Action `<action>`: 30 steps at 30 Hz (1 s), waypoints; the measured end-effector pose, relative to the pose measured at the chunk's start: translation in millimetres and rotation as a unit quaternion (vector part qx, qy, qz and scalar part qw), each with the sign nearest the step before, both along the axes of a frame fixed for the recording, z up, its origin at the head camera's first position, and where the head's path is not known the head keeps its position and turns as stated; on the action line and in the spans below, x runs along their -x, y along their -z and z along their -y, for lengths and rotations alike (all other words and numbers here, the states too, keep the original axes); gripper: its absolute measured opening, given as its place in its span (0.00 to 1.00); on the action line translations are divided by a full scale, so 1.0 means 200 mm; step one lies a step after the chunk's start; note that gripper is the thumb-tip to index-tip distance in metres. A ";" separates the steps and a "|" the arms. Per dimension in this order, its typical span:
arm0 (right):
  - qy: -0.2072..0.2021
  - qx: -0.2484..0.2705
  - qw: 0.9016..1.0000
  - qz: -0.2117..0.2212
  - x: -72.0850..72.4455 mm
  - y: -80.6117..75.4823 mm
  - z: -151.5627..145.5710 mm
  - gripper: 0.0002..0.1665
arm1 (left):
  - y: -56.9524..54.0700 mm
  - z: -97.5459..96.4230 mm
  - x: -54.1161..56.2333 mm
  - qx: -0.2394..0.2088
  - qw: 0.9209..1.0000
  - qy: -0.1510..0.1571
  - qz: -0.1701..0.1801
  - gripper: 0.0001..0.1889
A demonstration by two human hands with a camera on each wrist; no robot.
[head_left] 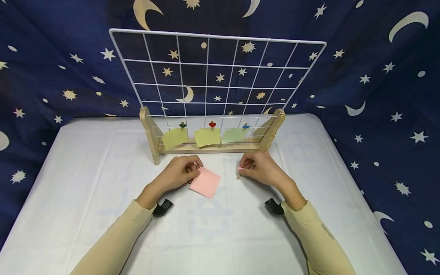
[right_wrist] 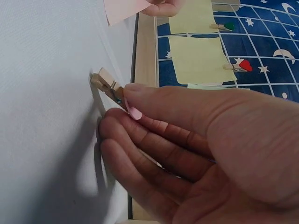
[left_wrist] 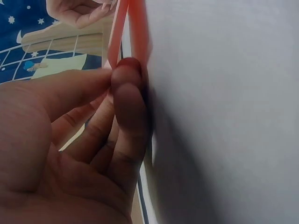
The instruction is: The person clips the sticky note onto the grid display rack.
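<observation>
My left hand (head_left: 183,170) pinches a square pink sticky note (head_left: 206,182) by its upper left corner, low over the white table. In the left wrist view the note (left_wrist: 136,32) appears edge-on, between thumb and fingertips. To the right, my right hand (head_left: 258,167) holds a small wooden clothespin (right_wrist: 108,86) between thumb and fingers. A pink decoration (right_wrist: 134,112) on the clothespin is partly covered by the thumb. Behind both hands stands a white wire grid (head_left: 220,63). Two yellow notes (head_left: 207,136) and a green note (head_left: 235,135) are clipped along its lower part.
The grid sits in a wooden stand (head_left: 209,148) with two side legs. Clothespins with a green, a red heart (head_left: 212,124) and a blue decoration hold the notes. A dark blue curtain (head_left: 378,114) with moons and stars hangs behind the white table (head_left: 220,236).
</observation>
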State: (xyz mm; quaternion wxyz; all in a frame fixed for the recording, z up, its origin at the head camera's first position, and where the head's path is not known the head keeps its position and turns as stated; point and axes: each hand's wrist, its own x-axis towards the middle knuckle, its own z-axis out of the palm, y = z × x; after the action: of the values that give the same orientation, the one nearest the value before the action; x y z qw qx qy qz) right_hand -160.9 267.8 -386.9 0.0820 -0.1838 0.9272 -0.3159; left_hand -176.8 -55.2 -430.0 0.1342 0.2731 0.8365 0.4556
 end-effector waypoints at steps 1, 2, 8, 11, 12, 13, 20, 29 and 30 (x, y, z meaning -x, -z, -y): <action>-0.001 0.004 1.000 0.002 0.00 0.00 0.00 0.08 | 0.00 0.00 0.00 0.007 1.000 -0.002 -0.010 0.05; -0.002 0.007 1.000 0.002 0.00 0.00 0.00 0.08 | 0.00 -0.01 0.00 0.014 1.000 -0.003 -0.017 0.05; -0.004 0.025 0.999 0.019 0.00 0.00 0.01 0.08 | -0.01 -0.01 0.00 0.033 0.999 0.002 -0.022 0.05; -0.006 0.042 0.999 0.032 0.00 -0.01 0.01 0.08 | -0.01 -0.01 0.00 0.028 0.999 0.003 -0.014 0.05; -0.007 0.046 0.998 0.036 0.00 -0.01 0.01 0.08 | -0.01 -0.01 0.00 0.027 1.000 0.002 -0.008 0.05; -0.006 0.053 0.998 0.042 0.00 -0.01 0.02 0.09 | -0.01 -0.01 0.00 0.024 1.000 0.000 -0.003 0.05; 0.006 0.081 0.993 0.081 0.00 -0.01 0.02 0.08 | -0.01 0.00 -0.01 0.013 1.000 -0.006 0.020 0.04; -0.025 0.098 0.990 0.098 0.00 -0.01 0.01 0.09 | -0.02 -0.01 -0.01 0.015 0.999 -0.015 0.029 0.04; -0.028 0.097 0.990 0.102 0.00 -0.02 0.01 0.10 | -0.02 -0.01 -0.01 0.016 0.999 -0.014 0.028 0.04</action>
State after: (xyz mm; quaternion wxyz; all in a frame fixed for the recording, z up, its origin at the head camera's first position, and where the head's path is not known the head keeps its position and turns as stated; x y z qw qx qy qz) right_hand -160.5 265.6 -383.5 0.1664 -0.1835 0.8735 -0.4191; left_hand -175.0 -53.3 -426.5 0.1558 0.2456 0.8436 0.4514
